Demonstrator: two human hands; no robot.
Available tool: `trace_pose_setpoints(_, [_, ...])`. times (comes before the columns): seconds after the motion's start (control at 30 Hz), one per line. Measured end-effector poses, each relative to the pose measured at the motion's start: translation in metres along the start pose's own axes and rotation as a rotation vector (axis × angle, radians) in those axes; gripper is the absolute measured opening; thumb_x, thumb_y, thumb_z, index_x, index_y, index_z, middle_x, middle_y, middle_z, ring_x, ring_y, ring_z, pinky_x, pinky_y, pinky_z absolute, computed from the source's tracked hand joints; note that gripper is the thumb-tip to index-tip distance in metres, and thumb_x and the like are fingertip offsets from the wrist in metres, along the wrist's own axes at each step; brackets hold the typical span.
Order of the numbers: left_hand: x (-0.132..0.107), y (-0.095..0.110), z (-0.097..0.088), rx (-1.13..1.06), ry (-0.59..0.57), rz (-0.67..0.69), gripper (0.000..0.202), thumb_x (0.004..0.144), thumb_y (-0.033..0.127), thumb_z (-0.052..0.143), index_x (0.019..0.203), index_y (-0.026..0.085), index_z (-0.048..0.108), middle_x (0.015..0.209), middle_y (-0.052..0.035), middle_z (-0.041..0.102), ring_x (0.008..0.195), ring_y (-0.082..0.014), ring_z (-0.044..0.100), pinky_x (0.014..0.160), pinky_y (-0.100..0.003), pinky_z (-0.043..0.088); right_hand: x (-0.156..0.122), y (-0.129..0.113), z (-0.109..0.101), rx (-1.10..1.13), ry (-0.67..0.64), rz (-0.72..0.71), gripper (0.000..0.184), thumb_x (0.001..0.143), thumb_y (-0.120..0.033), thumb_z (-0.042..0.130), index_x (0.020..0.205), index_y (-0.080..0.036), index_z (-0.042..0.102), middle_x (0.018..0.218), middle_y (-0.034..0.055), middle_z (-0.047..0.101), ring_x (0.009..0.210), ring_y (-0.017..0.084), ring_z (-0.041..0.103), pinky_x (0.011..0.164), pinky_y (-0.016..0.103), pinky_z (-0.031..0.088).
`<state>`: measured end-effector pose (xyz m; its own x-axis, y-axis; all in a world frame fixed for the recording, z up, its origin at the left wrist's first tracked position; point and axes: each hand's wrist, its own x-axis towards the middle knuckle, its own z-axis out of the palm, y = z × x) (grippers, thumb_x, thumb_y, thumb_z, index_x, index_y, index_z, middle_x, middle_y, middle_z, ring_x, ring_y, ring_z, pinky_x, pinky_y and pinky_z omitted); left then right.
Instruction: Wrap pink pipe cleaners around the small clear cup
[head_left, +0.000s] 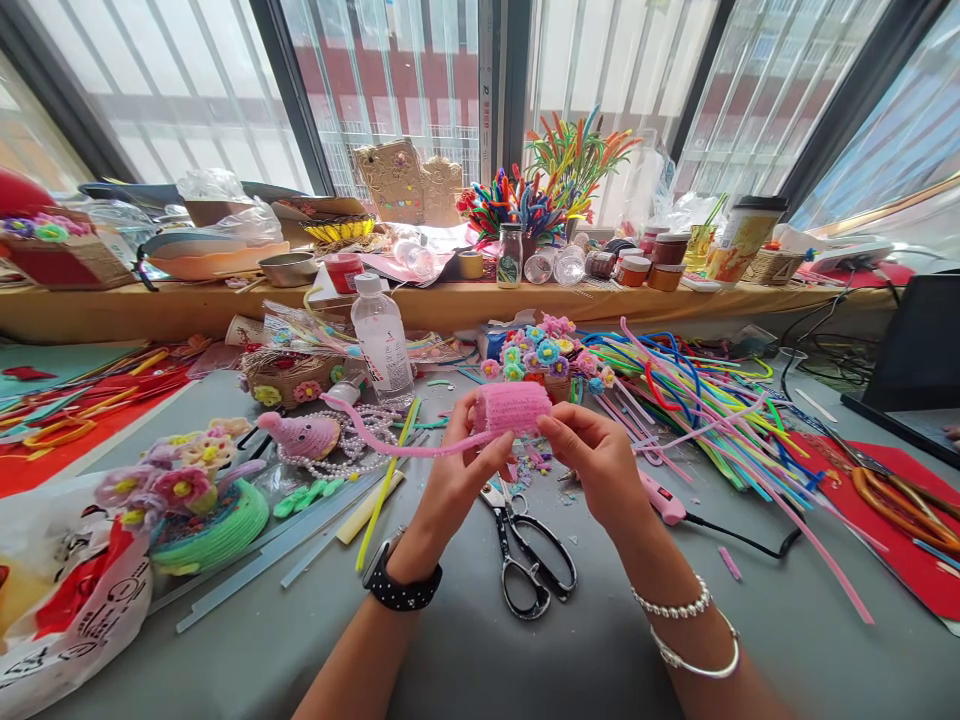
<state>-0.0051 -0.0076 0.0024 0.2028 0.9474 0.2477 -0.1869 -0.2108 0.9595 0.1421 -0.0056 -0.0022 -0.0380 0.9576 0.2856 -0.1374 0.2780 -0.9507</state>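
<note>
Both my hands hold a pink fuzzy coil [512, 407] of wound pipe cleaner above the grey table [525, 660]. My left hand [459, 475] pinches its left end, and a loose pink pipe cleaner tail [390, 437] trails away to the left from there. On the coil's right side, my right hand [596, 462] grips with closed fingers. Black-handled scissors [529, 550] lie on the table just below my hands. A pink glue gun [661, 497] with a black cord lies to the right of my right hand.
A heap of coloured pipe cleaners [697, 400] spreads to the right. A clear plastic bottle [382, 340], a pink fuzzy animal figure [300, 433], beads and a flower basket [202, 510] stand left. A wooden ledge [450, 300] with jars runs behind. A dark laptop [919, 350] sits far right.
</note>
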Motion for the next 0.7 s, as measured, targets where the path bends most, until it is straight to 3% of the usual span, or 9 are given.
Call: trace_pose_setpoints(0.7, [0.0015, -0.003, -0.0005, 0.028, 0.029, 0.058, 0.043, 0.076, 0.035, 0.058, 0.114, 0.02, 0.044, 0.081, 0.0005, 0.053, 0.055, -0.0087, 0.051, 0.049, -0.023, 0.047, -0.0014, -0.003, 0.0011, 0.006, -0.037, -0.002, 0.026, 0.072, -0.041, 0.066, 0.064, -0.018, 0.057, 0.059, -0.0041, 0.042, 0.051, 0.007, 0.03, 0.045, 0.023, 0.024])
